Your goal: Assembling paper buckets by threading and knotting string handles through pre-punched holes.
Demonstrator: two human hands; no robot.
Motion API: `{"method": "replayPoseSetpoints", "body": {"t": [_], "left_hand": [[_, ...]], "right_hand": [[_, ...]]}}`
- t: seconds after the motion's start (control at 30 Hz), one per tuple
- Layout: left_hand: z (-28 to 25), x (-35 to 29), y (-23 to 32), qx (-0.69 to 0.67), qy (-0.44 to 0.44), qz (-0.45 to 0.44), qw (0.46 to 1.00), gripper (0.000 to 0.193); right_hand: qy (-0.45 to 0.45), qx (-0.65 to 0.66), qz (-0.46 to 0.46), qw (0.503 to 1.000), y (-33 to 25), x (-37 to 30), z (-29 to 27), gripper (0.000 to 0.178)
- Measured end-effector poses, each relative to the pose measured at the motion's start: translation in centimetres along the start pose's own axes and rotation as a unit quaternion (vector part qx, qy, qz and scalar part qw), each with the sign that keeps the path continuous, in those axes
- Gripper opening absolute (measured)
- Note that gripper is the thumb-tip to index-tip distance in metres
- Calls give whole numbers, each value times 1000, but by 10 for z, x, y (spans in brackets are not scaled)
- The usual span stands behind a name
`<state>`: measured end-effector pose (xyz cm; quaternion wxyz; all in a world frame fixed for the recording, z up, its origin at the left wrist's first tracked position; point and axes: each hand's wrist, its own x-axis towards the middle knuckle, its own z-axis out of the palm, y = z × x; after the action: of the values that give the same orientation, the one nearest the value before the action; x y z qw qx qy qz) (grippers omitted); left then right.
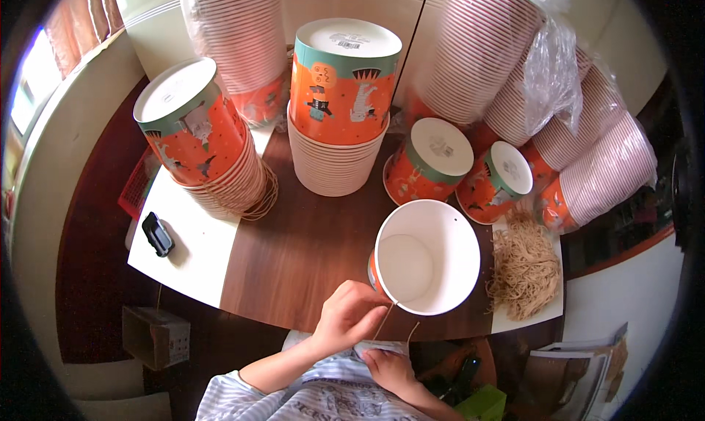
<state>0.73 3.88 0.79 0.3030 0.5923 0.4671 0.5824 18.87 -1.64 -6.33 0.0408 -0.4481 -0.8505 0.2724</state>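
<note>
A person is handling a thin tan cord (383, 324) at the near rim of an open, white-lined paper bucket (463, 274), which is standing just right of centre in the frame. Good handling is probably depending on pinching the cord close to the rim, guiding it without fraying, and steadying the bucket wall against creasing. The left hand (345, 320), at lower centre, is apparently holding the cord in a narrow thumb-and-finger pinch. The right hand (389, 368) is resting below it, fingers partly hidden; a cord end is showing just above, but whether that hand is gripping anything cannot be told.
</note>
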Motion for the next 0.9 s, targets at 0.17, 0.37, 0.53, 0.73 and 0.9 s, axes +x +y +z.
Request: {"method": "replayPoseSetpoints", "body": {"t": [0.17,0.37,0.53,0.73,0.9], "left_hand": [[3,2,3,41,-6,9,999,18],[-40,52,19,363,-62,169,914,48],[-56,99,26,538,-185,257,781,42],[-66,105,24,437,-321,309,781,15],[-37,62,46,353,-304,310,829,20]], "right_hand": [[25,-6,-41,999,16,-10,16,18],[-52,-35,44,997,47,-46,5,19],[-176,255,152,939,80,-68,-9,26],[-102,683,145,709,70,-67,-57,36],[-85,647,31,757,49,-46,-95,19]]}}
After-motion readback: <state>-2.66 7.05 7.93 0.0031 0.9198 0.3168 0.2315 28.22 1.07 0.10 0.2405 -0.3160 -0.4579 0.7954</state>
